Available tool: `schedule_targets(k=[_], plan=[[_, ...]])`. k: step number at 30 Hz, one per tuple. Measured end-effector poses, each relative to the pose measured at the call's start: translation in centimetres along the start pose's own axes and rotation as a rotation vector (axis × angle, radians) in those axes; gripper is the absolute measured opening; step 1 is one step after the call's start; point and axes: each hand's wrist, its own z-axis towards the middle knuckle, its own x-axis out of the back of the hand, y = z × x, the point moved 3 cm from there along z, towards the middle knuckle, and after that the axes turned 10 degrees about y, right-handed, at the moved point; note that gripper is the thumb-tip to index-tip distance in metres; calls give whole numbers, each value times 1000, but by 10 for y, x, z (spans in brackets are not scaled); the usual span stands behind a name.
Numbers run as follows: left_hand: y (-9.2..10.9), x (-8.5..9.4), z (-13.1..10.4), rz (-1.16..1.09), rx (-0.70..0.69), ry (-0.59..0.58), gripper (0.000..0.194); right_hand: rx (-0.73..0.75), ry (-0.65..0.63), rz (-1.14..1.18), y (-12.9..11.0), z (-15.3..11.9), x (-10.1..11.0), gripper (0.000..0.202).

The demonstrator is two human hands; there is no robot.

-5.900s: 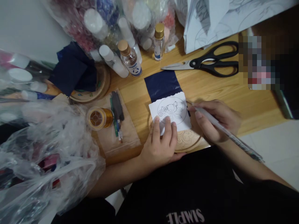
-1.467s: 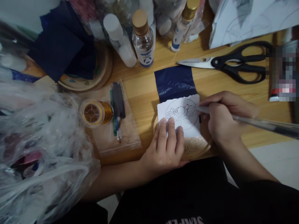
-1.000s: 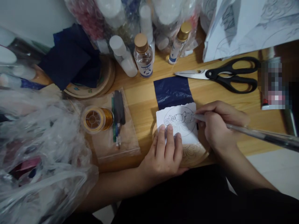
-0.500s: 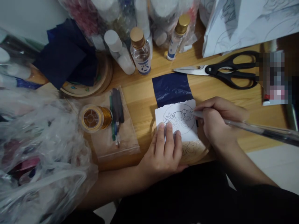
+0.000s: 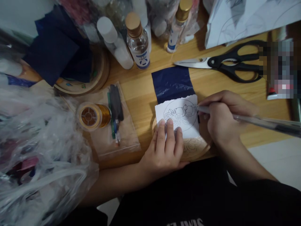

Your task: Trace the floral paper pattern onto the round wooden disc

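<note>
A small torn-edged white paper (image 5: 188,128) bears a round line drawing, darker in its upper part and paler below. My left hand (image 5: 163,149) lies on its lower left with fingers stretched out, pressing it down. In my right hand (image 5: 224,121) is a pen (image 5: 258,124), its tip at the right side of the drawn circle. Dark blue carbon-like paper (image 5: 172,81) sticks out beyond the top of the white sheet. Underneath both is a round wooden disc (image 5: 205,147) with more drawn lines, partly covered by the paper and my hand.
Black-handled scissors (image 5: 225,62) lie behind the papers. Small bottles (image 5: 138,44) stand at the back. To the left are a spool of golden thread (image 5: 94,115), a clear pouch (image 5: 128,138) with pens on it, dark blue sheets (image 5: 51,53) and crumpled plastic bags (image 5: 54,175).
The whole view has shifted slightly, so the tabletop things sit a little higher. The pen tip has moved a little along the drawing's right side. My left hand stays on the paper.
</note>
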Motion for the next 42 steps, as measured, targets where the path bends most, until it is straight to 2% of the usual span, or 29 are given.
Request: schedule_targets(k=[9, 17, 22, 32, 42], plan=[[-3, 2, 4, -3, -21, -32, 83, 75, -74, -42, -3, 1, -2, 27], [-2, 0, 0, -17, -12, -24, 85, 44, -26, -45, -2, 0, -2, 28], [-3, 1, 2, 8, -30, -27, 87, -24, 67, 12, -1, -2, -1, 29], [-2, 2, 4, -3, -19, -42, 82, 31, -37, -52, -1, -1, -1, 28], [-3, 2, 3, -56, -9, -83, 74, -52, 42, 15, 2, -2, -2, 27]])
